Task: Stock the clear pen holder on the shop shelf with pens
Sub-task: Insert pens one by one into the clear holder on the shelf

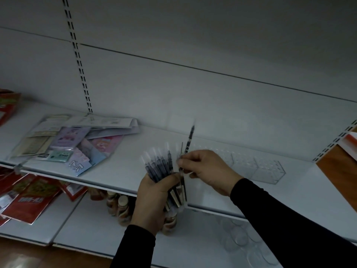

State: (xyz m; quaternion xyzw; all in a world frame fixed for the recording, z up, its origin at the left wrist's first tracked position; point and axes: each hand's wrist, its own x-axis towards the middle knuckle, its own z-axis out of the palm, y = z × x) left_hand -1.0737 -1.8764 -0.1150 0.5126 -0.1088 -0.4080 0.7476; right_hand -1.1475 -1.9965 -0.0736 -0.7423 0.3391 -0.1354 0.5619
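Shelf (123, 171) bare betw. card packet pile (77, 144) at left and clear pen holder (257, 167) at right; room to pass there. Holder top open, back wall behind it. Left hand (154, 198) w/ pen bundle (160, 167) and right hand (208, 171) crowd shelf front edge.

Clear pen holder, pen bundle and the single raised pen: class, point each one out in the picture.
Clear pen holder (268, 169): head view, on its front wall.
Pen bundle (158, 167): head view, barrels above the left hand.
Single pen (190, 137): head view, upper barrel.
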